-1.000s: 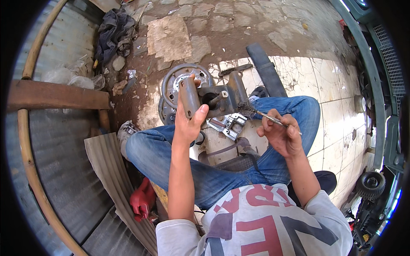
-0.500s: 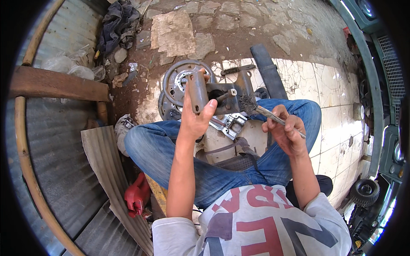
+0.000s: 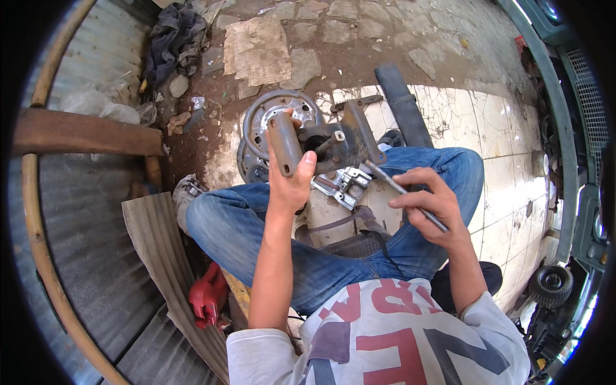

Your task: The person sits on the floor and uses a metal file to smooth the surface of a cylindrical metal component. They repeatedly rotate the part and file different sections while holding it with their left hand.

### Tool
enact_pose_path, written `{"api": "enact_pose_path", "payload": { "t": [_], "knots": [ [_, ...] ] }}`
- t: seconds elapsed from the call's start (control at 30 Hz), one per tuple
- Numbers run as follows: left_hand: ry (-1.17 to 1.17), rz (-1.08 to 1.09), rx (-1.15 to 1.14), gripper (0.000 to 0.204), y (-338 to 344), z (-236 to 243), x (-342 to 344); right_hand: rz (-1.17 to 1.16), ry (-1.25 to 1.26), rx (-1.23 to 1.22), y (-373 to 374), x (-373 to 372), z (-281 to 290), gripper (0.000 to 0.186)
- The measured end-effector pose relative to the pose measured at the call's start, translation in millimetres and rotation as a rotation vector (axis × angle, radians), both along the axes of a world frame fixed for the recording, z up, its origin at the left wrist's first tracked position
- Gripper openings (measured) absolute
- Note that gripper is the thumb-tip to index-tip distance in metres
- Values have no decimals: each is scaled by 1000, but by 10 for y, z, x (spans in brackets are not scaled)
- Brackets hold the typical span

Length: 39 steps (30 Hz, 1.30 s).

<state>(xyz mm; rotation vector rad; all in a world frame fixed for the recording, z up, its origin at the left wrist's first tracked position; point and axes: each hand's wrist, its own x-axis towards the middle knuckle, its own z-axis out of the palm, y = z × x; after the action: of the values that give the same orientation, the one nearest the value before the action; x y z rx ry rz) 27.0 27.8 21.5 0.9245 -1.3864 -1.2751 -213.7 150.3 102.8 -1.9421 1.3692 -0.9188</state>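
My left hand (image 3: 292,185) is closed around the near-left plate of a rusty brown metal bracket (image 3: 283,142), holding it up above my crossed legs. The bracket has slotted end plates and a short shaft with a pale tip. In my right hand (image 3: 431,206) is a brush (image 3: 389,182) with a thin grey handle, pinched between thumb and fingers. Its head is at the bracket's right-hand plate, where the bristles are blurred. Below the bracket lies a silver cast-metal part (image 3: 351,187). Beyond my left hand are round stamped-metal plates (image 3: 258,114), partly hidden by the bracket.
A wire brush (image 3: 366,101) and a dark flat strap-like piece (image 3: 404,106) lie on the cracked tiles ahead. Corrugated metal sheeting (image 3: 96,212) and a wooden beam (image 3: 86,133) stand left, near a red plastic container (image 3: 208,292). A green vehicle (image 3: 581,122) stands at right.
The bracket has tilted and shifted slightly left in my left hand. The brush has swung to a steeper slant, its head moving a little left and down the right-hand plate.
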Motion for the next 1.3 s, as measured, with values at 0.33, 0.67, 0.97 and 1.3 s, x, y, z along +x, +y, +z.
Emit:
{"api": "enact_pose_path", "payload": {
  "t": [0.33, 0.67, 0.97, 1.3],
  "knots": [
    [-12, 12, 5, 76, 13, -69, -2, -68, -87, -21, 76, 188, -153, 26],
    [-43, 8, 39, 87, -27, -75, -39, -143, -329, 8, 201, 171, -440, 22],
    [-70, -36, 96, 94, -55, 64, -12, -385, -1512, 289, 295, 191, -707, 18],
    [-66, 20, 201, 103, 34, 121, -71, -480, -1852, 461, 285, 200, -766, 25]
  ]
}}
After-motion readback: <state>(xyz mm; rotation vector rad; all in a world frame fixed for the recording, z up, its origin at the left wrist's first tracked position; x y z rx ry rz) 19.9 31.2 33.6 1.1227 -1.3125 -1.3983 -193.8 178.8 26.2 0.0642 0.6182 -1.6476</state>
